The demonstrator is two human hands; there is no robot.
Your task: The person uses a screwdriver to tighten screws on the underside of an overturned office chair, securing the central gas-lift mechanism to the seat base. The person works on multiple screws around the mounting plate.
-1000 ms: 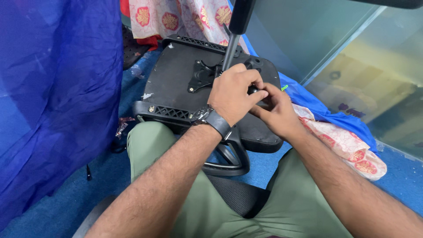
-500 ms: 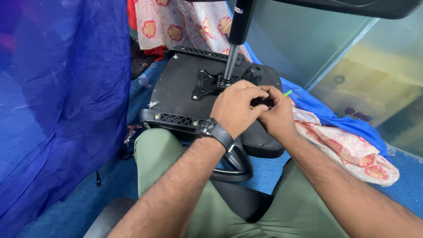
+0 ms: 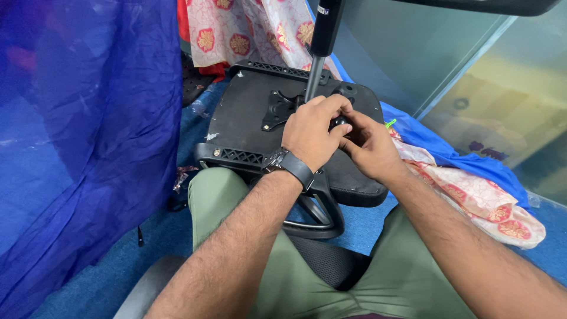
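Note:
An upturned black office chair seat [image 3: 245, 127] lies on the floor in front of my knees, its underside and a black metal mounting plate [image 3: 276, 108] facing up. A grey gas-lift rod [image 3: 315, 77] rises from beside the plate. My left hand [image 3: 311, 134], a black watch on its wrist, is curled over a small black knob-like part [image 3: 338, 122] on the seat underside. My right hand [image 3: 369, 146] meets it from the right, fingers pinching the same part. What exactly the fingers grip is mostly hidden.
A blue cloth [image 3: 82, 136] hangs on the left. A pink floral fabric [image 3: 472, 195] lies at the right and behind the seat. A black armrest loop [image 3: 322, 215] sits between my legs in green trousers. A glass wall [image 3: 449, 53] stands at the back right.
The view has shifted slightly, so the seat sits a little lower and further right in the frame. Both hands stay clasped at the same spot on the seat underside, fingers shifting slightly.

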